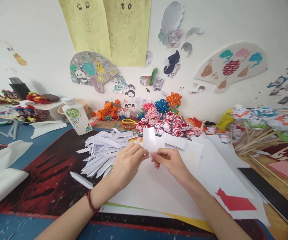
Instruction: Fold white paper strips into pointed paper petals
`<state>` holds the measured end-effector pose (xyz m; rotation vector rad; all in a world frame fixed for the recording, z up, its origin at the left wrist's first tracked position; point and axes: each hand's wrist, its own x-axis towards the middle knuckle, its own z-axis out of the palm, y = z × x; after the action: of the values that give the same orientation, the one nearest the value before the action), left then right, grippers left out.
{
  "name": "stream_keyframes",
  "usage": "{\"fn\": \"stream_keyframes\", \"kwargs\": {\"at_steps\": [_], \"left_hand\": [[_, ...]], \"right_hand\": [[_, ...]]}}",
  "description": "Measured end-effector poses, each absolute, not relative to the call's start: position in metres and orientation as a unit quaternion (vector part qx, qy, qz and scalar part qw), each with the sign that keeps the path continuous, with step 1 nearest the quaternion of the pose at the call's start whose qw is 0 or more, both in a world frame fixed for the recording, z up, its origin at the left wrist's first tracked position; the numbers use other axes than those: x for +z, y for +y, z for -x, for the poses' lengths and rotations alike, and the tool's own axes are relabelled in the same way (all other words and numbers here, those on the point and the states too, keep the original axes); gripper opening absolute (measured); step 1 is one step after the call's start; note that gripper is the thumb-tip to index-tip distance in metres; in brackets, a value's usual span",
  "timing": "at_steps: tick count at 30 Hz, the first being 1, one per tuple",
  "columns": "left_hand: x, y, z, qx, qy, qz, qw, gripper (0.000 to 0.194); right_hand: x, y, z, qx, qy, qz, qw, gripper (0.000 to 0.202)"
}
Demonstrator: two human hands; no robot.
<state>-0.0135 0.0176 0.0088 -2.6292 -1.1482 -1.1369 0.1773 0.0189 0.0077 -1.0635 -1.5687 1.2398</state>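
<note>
Between my two hands a small white paper piece stands upright above a large white sheet. My left hand, with a dark red cord on its wrist, pinches the paper's lower left edge. From the other side my right hand pinches its lower right edge, thumb against fingers. A pile of folded white paper strips lies to the left of my hands. One pointed strip rests apart on the dark mat.
Red-and-white paper flowers stand behind my hands. A white bottle is at the back left, a white case at the left edge. On the right are a black flat device, red paper and wooden sticks.
</note>
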Motion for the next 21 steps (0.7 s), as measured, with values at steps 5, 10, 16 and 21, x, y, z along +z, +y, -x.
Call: {"fn": "stream_keyframes", "kwargs": {"at_steps": [5,10,16,21], "left_hand": [[0.0141,0.0177,0.0123,-0.397,-0.417,0.816,-0.052,0.008],[0.0155,0.0181,0.013,-0.411,-0.393,0.818,-0.087,0.011],[0.015,0.0177,0.0102,-0.415,-0.379,0.821,-0.095,0.011],[0.0145,0.0167,0.0095,-0.417,-0.397,0.81,-0.111,0.009]], "right_hand": [[0.0097,0.016,-0.1756,0.508,-0.606,0.425,0.441,0.03],[0.0088,0.0152,-0.1751,0.504,-0.609,0.425,0.441,0.027],[0.0051,0.0161,-0.174,0.499,-0.608,0.413,0.459,0.025],[0.0078,0.0163,-0.1731,0.503,-0.604,0.405,0.466,0.024]]}}
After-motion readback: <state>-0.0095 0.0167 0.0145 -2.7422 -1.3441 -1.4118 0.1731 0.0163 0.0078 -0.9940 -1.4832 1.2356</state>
